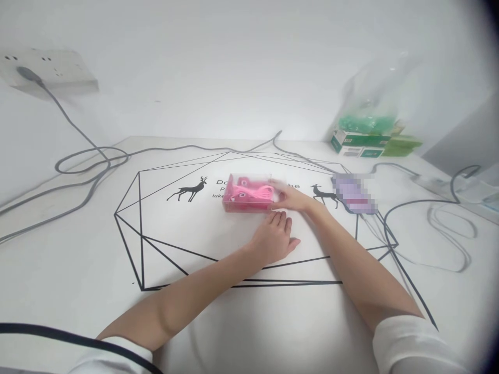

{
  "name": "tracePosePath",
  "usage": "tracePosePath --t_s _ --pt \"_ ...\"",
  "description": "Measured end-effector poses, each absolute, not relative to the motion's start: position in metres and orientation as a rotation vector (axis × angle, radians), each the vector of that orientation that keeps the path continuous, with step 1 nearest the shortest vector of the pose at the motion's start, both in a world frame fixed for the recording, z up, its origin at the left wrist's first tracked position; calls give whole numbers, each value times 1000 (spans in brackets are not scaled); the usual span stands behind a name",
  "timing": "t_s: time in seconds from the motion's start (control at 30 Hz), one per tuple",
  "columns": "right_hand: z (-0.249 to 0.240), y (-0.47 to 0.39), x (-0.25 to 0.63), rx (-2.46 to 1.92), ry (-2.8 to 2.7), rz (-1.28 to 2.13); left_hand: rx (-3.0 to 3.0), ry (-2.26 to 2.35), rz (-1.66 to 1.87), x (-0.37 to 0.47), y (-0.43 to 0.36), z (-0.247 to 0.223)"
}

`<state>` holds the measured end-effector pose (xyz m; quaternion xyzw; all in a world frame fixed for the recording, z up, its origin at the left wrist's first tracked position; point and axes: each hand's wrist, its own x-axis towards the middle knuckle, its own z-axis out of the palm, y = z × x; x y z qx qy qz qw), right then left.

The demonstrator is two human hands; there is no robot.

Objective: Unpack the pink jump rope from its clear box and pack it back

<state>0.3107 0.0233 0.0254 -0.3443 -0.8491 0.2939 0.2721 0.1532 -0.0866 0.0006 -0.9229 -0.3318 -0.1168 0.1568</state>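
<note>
A clear plastic box (249,193) lies on the mat pattern in the middle of the white table. Inside it are a bundled pink cord and pink pieces with round eye-like marks. My right hand (290,197) grips the box's right end, thumb at the near corner and fingers reaching behind, slightly blurred. Just in front of the box, my left hand (272,238) rests palm down on the table, holding nothing, with its fingers stretched out and the thumb apart.
A purple phone-like object (354,195), blurred out, lies to the right with cables beside it. Green-and-white boxes (360,143) and a clear bag (370,98) stand at the back right. A grey cable (91,150) runs from the wall socket (50,70). A black cord (78,337) crosses the lower left.
</note>
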Motion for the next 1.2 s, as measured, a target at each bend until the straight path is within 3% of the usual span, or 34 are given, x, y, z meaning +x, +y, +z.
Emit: tracePosePath --t_s 0.37,1.2 --pt "20 29 310 -962 -2303 788 -2794 -993 -648 146 -82 -14" --pt "11 31 307 -974 -2258 796 -2920 -1010 -693 147 -77 -13"
